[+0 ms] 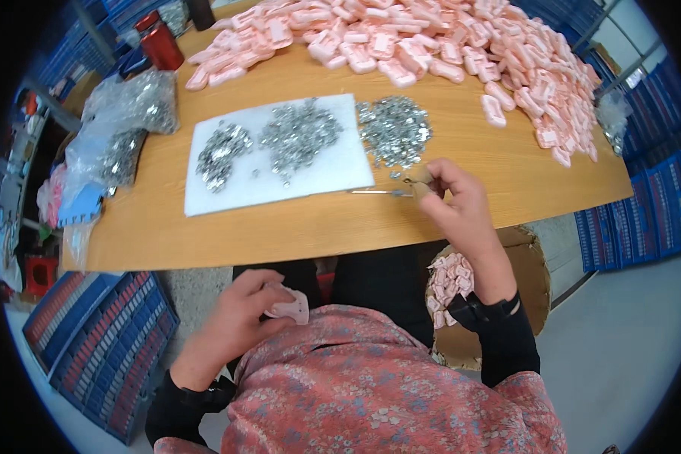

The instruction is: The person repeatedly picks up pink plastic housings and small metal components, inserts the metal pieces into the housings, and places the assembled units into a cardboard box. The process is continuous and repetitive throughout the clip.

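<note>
One pale-pink plastic shell [300, 307] gripped in the fingers of the left hand [242, 306], near the floral garment [371, 371]; capped fingertips of the right hand [461, 204] close together over the wooden table [280, 238], grip on anything impossible to tell; just beside, a slim metal rod [373, 192]; beyond, silvery metal pieces [303, 136] on and beside a white foam sheet [208, 200], then heaped pink shells [382, 45]
</note>
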Demonstrator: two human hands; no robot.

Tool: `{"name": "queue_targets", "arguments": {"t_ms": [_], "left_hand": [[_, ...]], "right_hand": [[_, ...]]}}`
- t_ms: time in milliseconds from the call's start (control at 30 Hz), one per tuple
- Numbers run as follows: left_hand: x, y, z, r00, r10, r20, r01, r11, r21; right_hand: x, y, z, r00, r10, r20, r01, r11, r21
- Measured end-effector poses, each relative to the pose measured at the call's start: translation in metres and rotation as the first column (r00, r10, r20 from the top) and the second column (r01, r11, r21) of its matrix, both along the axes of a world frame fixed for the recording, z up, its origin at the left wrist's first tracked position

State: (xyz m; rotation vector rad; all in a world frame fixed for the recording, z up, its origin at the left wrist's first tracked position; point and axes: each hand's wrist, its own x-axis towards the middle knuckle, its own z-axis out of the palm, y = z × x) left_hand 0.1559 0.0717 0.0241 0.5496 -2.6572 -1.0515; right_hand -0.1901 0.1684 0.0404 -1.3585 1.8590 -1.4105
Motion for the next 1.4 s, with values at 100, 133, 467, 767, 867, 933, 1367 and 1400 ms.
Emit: {"name": "queue_targets", "arguments": {"t_ms": [100, 133, 467, 767, 867, 933, 1367, 1400], "left_hand": [[-0.006, -0.007, 0.038, 0.991, 0.050, -0.123, -0.063, 0.993, -0.103], [-0.008, -0.010, 0.043, 0.989, 0.060, -0.137, -0.077, 0.990, -0.121], [-0.063, -0.042, 0.050, 0.927, -0.006, -0.375, -0.058, 0.986, -0.159], [-0.098, -0.069, 0.025, 0.868, 0.212, -0.450, 0.252, 0.593, 0.765], [-0.095, -0.091, 0.012, 0.817, 0.261, -0.514, 0.248, 0.645, 0.723], [-0.092, -0.100, 0.003, 0.781, 0.398, -0.481, 0.165, 0.611, 0.774], [-0.122, -0.096, 0.018, 0.937, 0.349, -0.019, -0.029, 0.130, 0.991], [-0.126, -0.094, 0.020, 0.944, 0.329, 0.032, -0.082, 0.138, 0.987]], "right_hand": [[0.024, 0.006, 0.014, 0.881, 0.183, 0.436, -0.209, 0.978, 0.011], [0.033, 0.005, 0.013, 0.821, 0.255, 0.510, -0.287, 0.958, -0.016], [0.072, -0.022, -0.011, 0.269, 0.257, 0.928, -0.535, 0.841, -0.078], [0.064, -0.052, -0.008, -0.027, 0.225, 0.974, -0.455, 0.865, -0.213], [0.061, -0.055, 0.006, 0.098, 0.167, 0.981, -0.412, 0.904, -0.113], [0.052, -0.059, 0.008, 0.278, 0.199, 0.940, -0.393, 0.916, -0.077], [0.035, -0.078, 0.004, 0.848, 0.188, -0.496, -0.285, 0.950, -0.127], [0.033, -0.080, 0.004, 0.832, 0.193, -0.520, -0.301, 0.945, -0.131]]}}
